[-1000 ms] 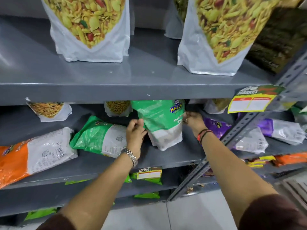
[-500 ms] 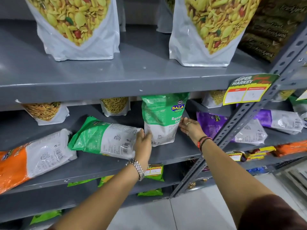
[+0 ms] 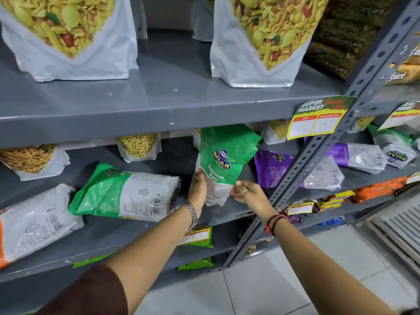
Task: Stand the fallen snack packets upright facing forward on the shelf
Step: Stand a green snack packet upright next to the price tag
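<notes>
A green and white Ratlami Sev packet (image 3: 223,162) stands on the grey middle shelf (image 3: 231,212), front facing me and tilted a little. My left hand (image 3: 198,188) grips its lower left edge. My right hand (image 3: 246,193) pinches its lower right corner. To its left a second green packet (image 3: 125,193) lies on its side, back label showing. Further left an orange and white packet (image 3: 34,221) lies flat. A purple packet (image 3: 271,167) lies fallen to the right, partly behind the shelf post.
A perforated grey post (image 3: 302,162) slants down just right of my right hand. Large white snack bags (image 3: 261,42) stand on the shelf above. Small sev bags (image 3: 138,146) stand at the back. More fallen packets (image 3: 356,156) lie in the right bay. A price tag (image 3: 318,119) hangs overhead.
The green packet has gone from hanging in my hands to standing on the shelf, tilted. Both hands slid down to its lower edges. My view moved closer and lower.
</notes>
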Tool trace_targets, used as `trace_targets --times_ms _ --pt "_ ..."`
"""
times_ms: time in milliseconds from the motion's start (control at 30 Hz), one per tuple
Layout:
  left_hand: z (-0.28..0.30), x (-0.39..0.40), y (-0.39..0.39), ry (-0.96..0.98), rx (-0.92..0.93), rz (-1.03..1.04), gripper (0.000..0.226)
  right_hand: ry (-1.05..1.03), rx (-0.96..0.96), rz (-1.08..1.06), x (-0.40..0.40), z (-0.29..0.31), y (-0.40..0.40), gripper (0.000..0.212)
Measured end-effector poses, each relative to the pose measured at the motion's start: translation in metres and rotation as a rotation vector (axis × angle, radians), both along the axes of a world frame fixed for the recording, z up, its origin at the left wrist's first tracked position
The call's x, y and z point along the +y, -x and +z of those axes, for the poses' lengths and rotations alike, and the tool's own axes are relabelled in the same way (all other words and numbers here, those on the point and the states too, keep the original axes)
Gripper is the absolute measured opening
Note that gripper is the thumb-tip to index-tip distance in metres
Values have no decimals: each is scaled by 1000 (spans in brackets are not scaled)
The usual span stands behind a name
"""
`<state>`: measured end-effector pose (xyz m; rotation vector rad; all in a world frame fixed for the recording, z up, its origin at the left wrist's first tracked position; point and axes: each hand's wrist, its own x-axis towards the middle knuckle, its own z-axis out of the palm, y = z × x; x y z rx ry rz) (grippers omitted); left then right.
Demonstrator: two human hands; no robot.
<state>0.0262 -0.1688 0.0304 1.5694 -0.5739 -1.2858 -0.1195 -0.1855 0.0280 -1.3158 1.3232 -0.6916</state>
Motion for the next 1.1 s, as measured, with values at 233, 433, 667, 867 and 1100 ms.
trace_targets --times_ms 233,433,667,867,1100 --pt "8 -4 2 -42 -69 55 57 12 100 -51 -14 5 11 24" --pt "-2 41 26 -50 -99 57 51 -55 -45 -161 -54 21 4 25" --pt "-11 57 73 70 -79 11 46 -157 -212 -70 -76 23 -33 22" --pt "-15 42 90 121 -18 114 57 -195 -262 -85 -77 21 -33 54" --pt "-14 -6 57 123 75 318 58 -205 -299 -53 -68 11 2 69"
